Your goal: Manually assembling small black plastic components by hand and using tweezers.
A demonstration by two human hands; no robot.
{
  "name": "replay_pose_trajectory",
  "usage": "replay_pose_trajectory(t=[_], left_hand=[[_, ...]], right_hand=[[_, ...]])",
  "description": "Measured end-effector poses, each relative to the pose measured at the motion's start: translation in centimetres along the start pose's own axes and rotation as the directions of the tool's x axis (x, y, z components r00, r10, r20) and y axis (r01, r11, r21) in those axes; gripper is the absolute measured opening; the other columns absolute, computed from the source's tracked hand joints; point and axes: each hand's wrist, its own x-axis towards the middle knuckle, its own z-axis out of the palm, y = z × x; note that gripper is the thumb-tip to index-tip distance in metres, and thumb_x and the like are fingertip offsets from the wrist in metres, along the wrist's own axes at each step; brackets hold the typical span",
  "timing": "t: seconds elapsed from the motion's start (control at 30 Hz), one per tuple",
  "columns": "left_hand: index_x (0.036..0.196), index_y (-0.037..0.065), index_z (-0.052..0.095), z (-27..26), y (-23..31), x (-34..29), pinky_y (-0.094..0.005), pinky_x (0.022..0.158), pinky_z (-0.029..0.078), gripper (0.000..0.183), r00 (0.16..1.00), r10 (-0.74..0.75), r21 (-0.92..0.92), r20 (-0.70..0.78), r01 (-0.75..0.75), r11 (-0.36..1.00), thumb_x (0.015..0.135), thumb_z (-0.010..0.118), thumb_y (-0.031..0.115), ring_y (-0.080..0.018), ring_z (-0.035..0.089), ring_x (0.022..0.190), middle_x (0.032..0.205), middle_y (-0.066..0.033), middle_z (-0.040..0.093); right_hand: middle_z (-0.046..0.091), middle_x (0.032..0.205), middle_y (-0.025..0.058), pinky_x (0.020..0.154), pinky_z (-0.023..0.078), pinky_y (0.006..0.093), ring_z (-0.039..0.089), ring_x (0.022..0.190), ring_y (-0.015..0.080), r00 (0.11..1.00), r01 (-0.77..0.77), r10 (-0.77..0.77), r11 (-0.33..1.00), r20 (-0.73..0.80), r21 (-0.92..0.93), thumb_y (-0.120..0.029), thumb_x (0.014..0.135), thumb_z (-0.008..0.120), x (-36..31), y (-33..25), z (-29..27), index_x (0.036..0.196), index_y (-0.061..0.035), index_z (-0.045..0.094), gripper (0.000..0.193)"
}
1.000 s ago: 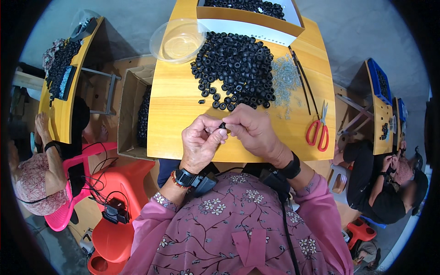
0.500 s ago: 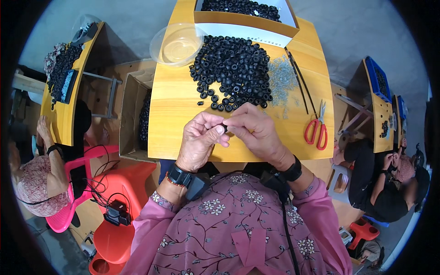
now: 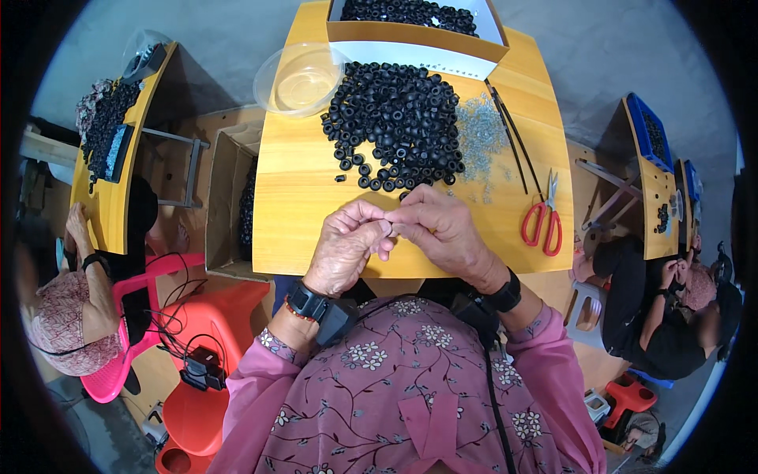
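My left hand (image 3: 347, 243) and my right hand (image 3: 444, 231) meet over the near edge of the yellow table (image 3: 296, 209), thumbs and forefingers pinched together. Between the left fingertips is a small black piece, now almost covered by the fingers. What the right fingertips pinch is too small and hidden to make out. Just beyond my hands lies a heap of small round black pieces with holes (image 3: 391, 122), which look like rubber or plastic. To its right is a scatter of tiny clear or silvery bits (image 3: 480, 134).
A clear round plastic tub (image 3: 266, 85) stands at the far left, and a box (image 3: 418, 55) of black pieces at the back. Two thin dark rods (image 3: 509, 130) and red-handled scissors (image 3: 533, 225) lie at the right. Other people sit at side tables.
The black piece that showed between my fingertips is now mostly hidden by them. My hands stay together in nearly the same place; the view has shifted slightly.
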Motion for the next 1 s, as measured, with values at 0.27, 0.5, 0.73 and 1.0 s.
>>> replay_pose_trajectory(t=[0.27, 0.5, 0.73, 1.0], left_hand=[[0.099, -0.002, 0.064, 0.2, -0.3, 0.0, -0.0240, 0.064, 0.054, 0.007, 0.993, 0.076, -0.092, -0.091, -0.084, 0.992, 0.094, 0.060, 0.000, -0.0124, 0.065, 0.072, 0.090, -0.0102, 0.069], [0.096, -0.003, 0.065, 1.3, -0.4, 0.3, -0.0251, 0.070, 0.054, 0.007, 0.981, 0.125, -0.057, -0.147, -0.135, 0.989, 0.094, 0.059, 0.001, -0.0126, 0.065, 0.074, 0.090, -0.0105, 0.070], [0.101, -0.003, 0.064, 1.0, -0.2, 0.2, -0.0256, 0.073, 0.055, 0.010, 0.989, 0.097, -0.024, -0.115, -0.100, 0.995, 0.098, 0.060, 0.006, -0.0127, 0.065, 0.077, 0.094, -0.0110, 0.070], [0.101, -0.003, 0.063, 0.1, 0.1, 0.1, -0.0271, 0.075, 0.055, 0.010, 0.999, 0.035, -0.014, 0.003, -0.035, 0.999, 0.098, 0.059, 0.005, -0.0131, 0.066, 0.079, 0.095, -0.0109, 0.070]], right_hand=[[0.061, 0.093, 0.0100, 0.069, 0.053, 0.0313, 0.063, 0.077, 0.0220, 0.995, -0.101, 0.100, 0.994, 0.018, 0.051, -0.006, 0.083, 0.074, -0.3, -1.0, 0.6, 0.119, -0.0021, 0.062, 0.038], [0.056, 0.084, 0.0098, 0.059, 0.050, 0.0348, 0.060, 0.070, 0.0257, 0.993, 0.098, -0.110, 0.952, -0.028, -0.291, -0.005, 0.077, 0.077, 0.6, -1.1, 1.4, 0.103, -0.0031, 0.062, 0.030], [0.054, 0.077, 0.0075, 0.055, 0.048, 0.0358, 0.059, 0.066, 0.0250, 0.985, 0.128, -0.164, 0.915, -0.061, -0.382, -0.003, 0.071, 0.076, 0.8, -0.3, 1.5, 0.096, -0.0049, 0.063, 0.029], [0.050, 0.077, 0.0098, 0.055, 0.048, 0.0395, 0.058, 0.065, 0.0288, 0.991, 0.112, -0.134, 0.918, -0.031, -0.380, -0.010, 0.074, 0.072, 0.6, -0.4, 1.2, 0.085, -0.0050, 0.055, 0.020]])
